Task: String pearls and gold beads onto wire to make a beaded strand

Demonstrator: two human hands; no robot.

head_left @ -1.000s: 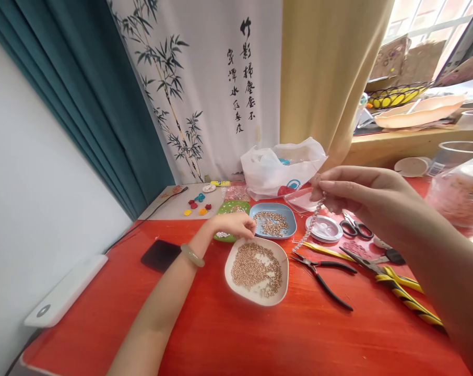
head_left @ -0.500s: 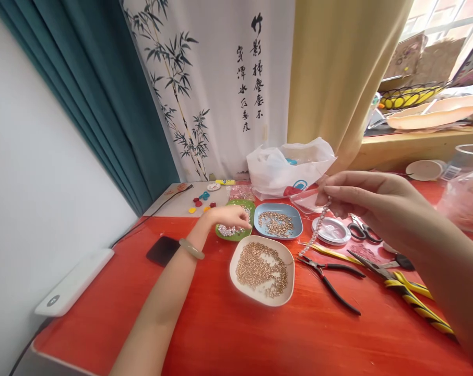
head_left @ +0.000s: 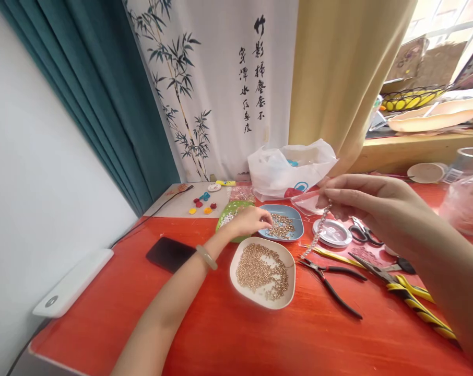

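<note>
- Red desk [head_left: 228, 339] spreads out before me, with a bamboo-printed curtain [head_left: 221, 78] hanging behind it and a white plastic bag [head_left: 271, 172] at its foot.
- What counts in space: my left hand [head_left: 254, 220] is over the left side of the blue tray [head_left: 299, 224], and the gold beads [head_left: 282, 225] in it lie just to the right of my fingertips. Of my two hands, the left is nearer to them.
- Beyond that tray, to its right, my right hand [head_left: 362, 196] is raised above the desk, thumb and finger closed in a pinch on the top of a bead strand [head_left: 317, 233].
- That strand hangs on a slant, its long axis running down and leftward, the lower end near the tips of the black-handled pliers [head_left: 320, 270].
- My left fingers are curled in, with little gap showing; I cannot tell whether they grip a bead or touch the tray.
- Nearer me sits a white tray [head_left: 256, 300] of more beads; a green tray [head_left: 239, 203] lies partly behind my left hand.
</note>
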